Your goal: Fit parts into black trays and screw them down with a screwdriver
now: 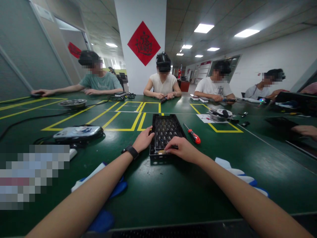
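Your left hand [144, 139]: touching left side of black box [158, 157]; can't tell if gripping. Your right hand [180, 148]: fingertips pinched at box's near end, by small yellowish bit [162, 152]; can't tell if they hold anything. Box flat on green table [148, 198], in front of you. Red-and-black screwdriver [194, 136] just right of box. Blue-and-white gloves [239, 176] on both sides, nearer you than box. Person in white [162, 82] sits beyond box.

From its near edge, a head-worn camera looks forward and down across the table [158, 198].
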{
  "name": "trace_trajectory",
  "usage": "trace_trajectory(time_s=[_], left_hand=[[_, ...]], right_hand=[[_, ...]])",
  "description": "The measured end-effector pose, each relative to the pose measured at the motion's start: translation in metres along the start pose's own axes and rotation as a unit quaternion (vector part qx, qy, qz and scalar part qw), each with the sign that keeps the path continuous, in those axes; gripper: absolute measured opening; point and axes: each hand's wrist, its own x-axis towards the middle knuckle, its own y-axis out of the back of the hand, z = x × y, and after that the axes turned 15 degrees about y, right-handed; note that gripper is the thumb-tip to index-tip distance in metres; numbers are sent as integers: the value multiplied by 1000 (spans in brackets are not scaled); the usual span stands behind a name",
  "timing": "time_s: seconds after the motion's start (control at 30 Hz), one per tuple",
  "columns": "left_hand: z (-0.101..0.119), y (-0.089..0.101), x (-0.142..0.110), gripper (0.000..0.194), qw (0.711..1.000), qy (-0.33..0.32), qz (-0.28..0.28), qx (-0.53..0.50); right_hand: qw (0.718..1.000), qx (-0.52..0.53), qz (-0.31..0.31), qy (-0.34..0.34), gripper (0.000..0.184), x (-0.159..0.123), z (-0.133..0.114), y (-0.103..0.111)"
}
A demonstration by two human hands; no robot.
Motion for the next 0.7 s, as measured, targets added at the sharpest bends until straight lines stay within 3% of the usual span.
trace_trajectory(time_s=[0.7], left_hand=[[-3,-2,2,50,1000,-4,5,4]], right_hand=[[1000,-21,-12,1,13,0,0,0]])
